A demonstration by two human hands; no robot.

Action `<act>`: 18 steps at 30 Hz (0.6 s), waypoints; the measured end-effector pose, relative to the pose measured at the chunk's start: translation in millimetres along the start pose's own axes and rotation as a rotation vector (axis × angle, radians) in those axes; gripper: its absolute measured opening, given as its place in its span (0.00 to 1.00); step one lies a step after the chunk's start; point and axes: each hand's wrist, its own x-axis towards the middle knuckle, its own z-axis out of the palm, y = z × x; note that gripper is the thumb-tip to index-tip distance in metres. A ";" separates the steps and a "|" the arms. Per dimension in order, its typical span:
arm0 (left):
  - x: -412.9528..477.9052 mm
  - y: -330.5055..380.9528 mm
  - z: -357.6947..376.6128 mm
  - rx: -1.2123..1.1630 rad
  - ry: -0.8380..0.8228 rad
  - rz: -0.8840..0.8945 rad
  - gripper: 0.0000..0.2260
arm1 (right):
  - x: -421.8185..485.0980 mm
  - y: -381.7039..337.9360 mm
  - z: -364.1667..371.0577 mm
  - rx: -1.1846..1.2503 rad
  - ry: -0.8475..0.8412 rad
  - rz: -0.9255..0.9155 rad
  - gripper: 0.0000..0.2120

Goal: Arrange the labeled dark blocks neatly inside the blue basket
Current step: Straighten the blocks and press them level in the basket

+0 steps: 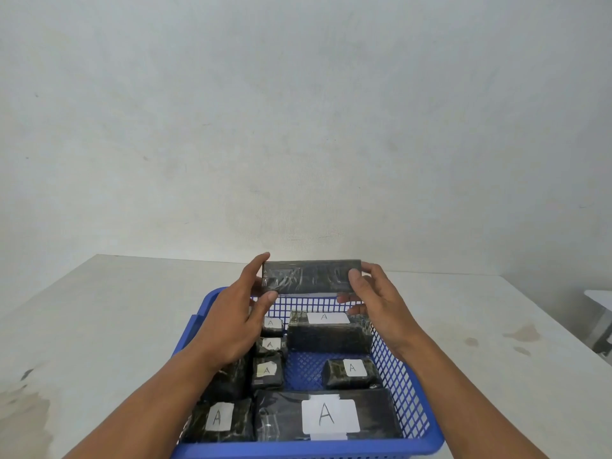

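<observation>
Both hands, left [231, 321] and right [374, 303], grip a long block [309, 275] endwise above the basket [402, 392] far rim; label apparently hidden.

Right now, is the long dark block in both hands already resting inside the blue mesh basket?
No: the long dark block is held by the left hand and right hand above the blue mesh basket.

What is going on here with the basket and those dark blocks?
A person holds one long dark block by its ends, the left hand on one end and the right hand on the other, above the far edge of a blue basket on a pale table. No label shows on the held block. Several other dark blocks marked "A" already lie in the basket, including a large one at the near side.
</observation>
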 end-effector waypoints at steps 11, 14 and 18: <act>0.0 -3.8 2.2 -0.075 0.014 -0.029 0.26 | -0.8 4.2 -2.0 -0.211 0.089 -0.195 0.22; 0.3 -2.1 1.0 -0.081 0.034 0.013 0.21 | -0.7 4.0 -2.4 -0.218 0.094 -0.179 0.22; 0.1 -1.3 1.2 -0.043 0.046 0.017 0.19 | -3.8 0.4 -3.8 -0.404 0.027 -0.303 0.21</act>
